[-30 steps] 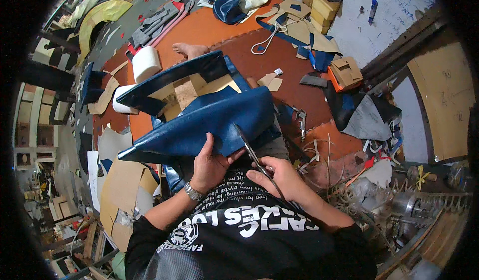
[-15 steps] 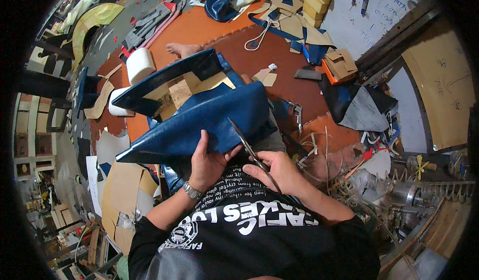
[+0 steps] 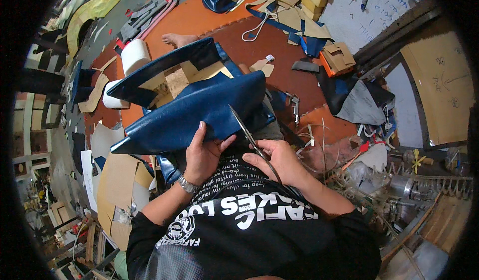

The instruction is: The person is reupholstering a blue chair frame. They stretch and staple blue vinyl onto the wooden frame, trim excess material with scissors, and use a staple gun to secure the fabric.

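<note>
A wooden frame (image 3: 176, 82) wrapped in glossy dark blue leather-like material (image 3: 199, 105) rests across my lap, its bare wooden inside facing up. My left hand (image 3: 203, 153) grips the near edge of the blue material, thumb on top and fingers curled beneath. In my right hand (image 3: 279, 161) is a pair of scissors (image 3: 241, 122) with dark handles. Their blades point up and away, lying over the right part of the blue material. Whether the blades touch it I cannot tell.
Two white rolls (image 3: 135, 55) stand beyond the frame's left end. An air blow gun (image 3: 295, 108) lies on the orange-brown mat at right. Cut cardboard pieces (image 3: 117, 192) are at my left. An open orange box (image 3: 339, 60) and coiled clear tubing (image 3: 439, 184) are on the right.
The blue-covered frame and both hands appear slightly higher and further left in view, along with the surroundings. My left hand keeps its grip and the scissors stay in my right hand.
</note>
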Demonstrator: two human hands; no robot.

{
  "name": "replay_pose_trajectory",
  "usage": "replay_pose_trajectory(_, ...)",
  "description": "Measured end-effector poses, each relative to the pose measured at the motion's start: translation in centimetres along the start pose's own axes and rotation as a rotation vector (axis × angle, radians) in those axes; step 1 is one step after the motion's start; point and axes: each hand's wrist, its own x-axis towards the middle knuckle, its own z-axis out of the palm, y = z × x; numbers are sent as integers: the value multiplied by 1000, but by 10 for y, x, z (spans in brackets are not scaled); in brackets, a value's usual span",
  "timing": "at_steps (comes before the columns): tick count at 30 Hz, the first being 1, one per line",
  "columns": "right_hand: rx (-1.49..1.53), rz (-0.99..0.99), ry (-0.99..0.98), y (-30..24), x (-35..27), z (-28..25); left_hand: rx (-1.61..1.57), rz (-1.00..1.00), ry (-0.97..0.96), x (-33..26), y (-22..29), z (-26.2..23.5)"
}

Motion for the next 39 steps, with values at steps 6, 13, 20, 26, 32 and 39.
replay_pose_trajectory(6, 15, 78, -51, -10, -2, -8, -102, -38, -129, 1, 2, -2)
replay_pose_trajectory(13, 227, 371, -561, -40, -33, -68, -63, -24, -98, 5, -5, 1)
replay_pose_trajectory(20, -46, 342, -634, -43, -10, -51, -86, -34, -188, 10, -5, -2)
replay_pose_trajectory(26, -91, 291, -568, -42, -1, -36, -43, -51, -103, 13, -7, 0)
replay_pose_trajectory(32, -193, 247, -461, -40, -4, -27, -32, -46, -50, 13, -7, 9)
replay_pose_trajectory(39, -208, 46, -248, -32, -2, -11, 2, -42, -16, 13, -4, 29)
